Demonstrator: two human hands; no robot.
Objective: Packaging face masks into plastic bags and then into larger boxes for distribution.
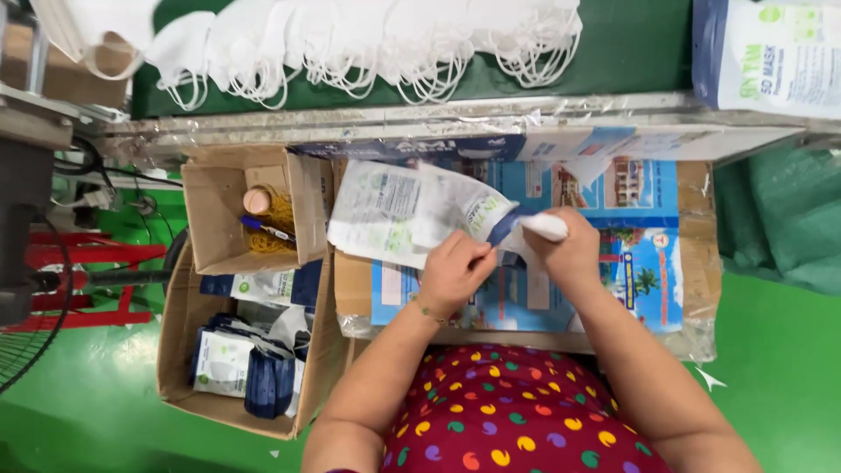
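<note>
**Sliding a white mask into a printed pouch, partway in**

Holding the printed pouch (pixel 412 215) over the work board (pixel 653 263), our left hand (pixel 454 273) has its fingers pinched together on the pouch's near right edge, by the mouth. Our right hand (pixel 568 250) is closed around a folded white mask (pixel 545 227), whose end sits at the pouch's dark blue opening. We judge the insertion begun but not finished: most of the mask is outside the pouch or hidden by the fingers, and we cannot tell how much has entered.

Containers:
- Small open carton (pixel 250 210), left of the pouch: holds a yellowish bundle, perhaps rubber bands, a pen-like item and a round cap; details too small to confirm.
- Larger carton (pixel 180 350), near left on the green floor: holds filled pouches (pixel 241 359), white and dark blue, loosely stacked.
- Far side: a pile of loose white masks (pixel 350 44) on a green surface remains unpacked.
- Far right: a big bag (pixel 771 52) with a white printed panel, contents unseen.
</note>
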